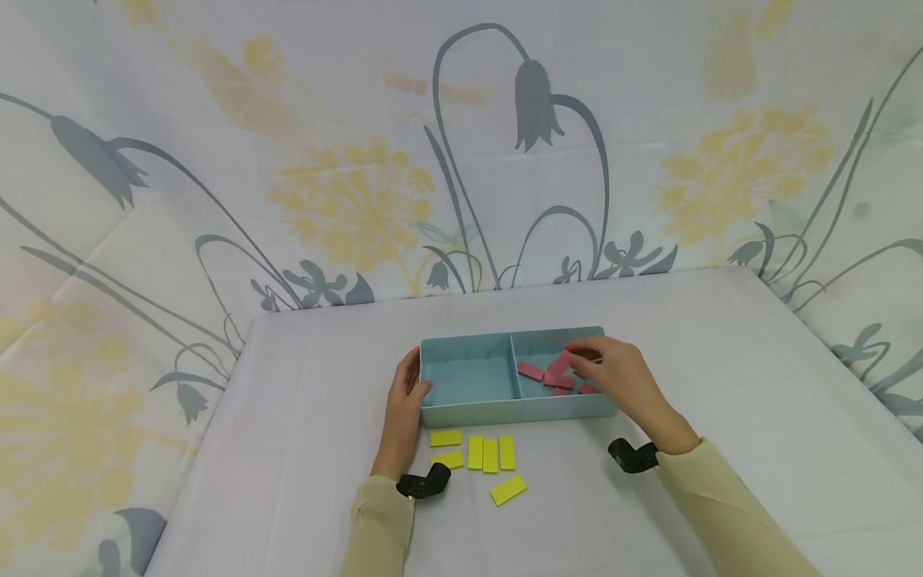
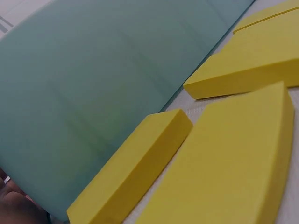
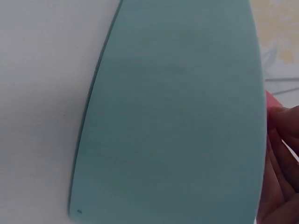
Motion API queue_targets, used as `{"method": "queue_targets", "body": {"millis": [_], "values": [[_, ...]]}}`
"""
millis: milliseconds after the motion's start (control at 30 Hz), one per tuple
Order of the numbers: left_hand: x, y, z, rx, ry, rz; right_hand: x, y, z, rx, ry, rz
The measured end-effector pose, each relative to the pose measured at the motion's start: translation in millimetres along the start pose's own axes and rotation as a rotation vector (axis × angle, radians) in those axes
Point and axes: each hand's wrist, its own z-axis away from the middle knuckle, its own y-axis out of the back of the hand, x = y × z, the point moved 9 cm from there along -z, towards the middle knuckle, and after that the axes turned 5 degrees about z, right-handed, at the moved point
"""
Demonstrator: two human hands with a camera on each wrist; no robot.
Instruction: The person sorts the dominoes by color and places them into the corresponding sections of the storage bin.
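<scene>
A light teal two-compartment box (image 1: 472, 414) stands on the white cloth. My left hand (image 1: 405, 401) grips its left end, thumb over the rim and fingers along the outer side. In the right compartment lie several flat pink blocks (image 1: 530, 370). My right hand (image 1: 613, 373) reaches over that compartment and pinches a pink block (image 1: 559, 365) between thumb and fingertips, tilted above the others. In the right wrist view the box wall (image 3: 173, 116) hides most of this, leaving a pink corner (image 3: 272, 100) beside the fingers. The left compartment shows its bare floor (image 1: 472, 378).
Several flat yellow blocks lie on the cloth in front of the box: two near my left wrist (image 1: 445, 438), three side by side (image 1: 490, 455), and one set at an angle (image 1: 509, 490). A flower-patterned cloth (image 1: 360, 200) hangs behind and at the sides.
</scene>
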Motion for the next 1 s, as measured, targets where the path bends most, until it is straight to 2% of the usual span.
{"method": "queue_targets", "body": {"millis": [300,500,1000], "values": [[-1.7,0.4,0.2,0.003,0.000,0.005,6,-16,-17.8,-0.027,-0.036,0.064],[0.1,-0.5,-0.4,-0.012,-0.006,0.012,3,-22,-26.3,-0.011,0.004,0.129],[0.6,0.1,0.9,-0.022,-0.020,0.009,2,-33,-30.4,-0.020,-0.014,0.206]]}}
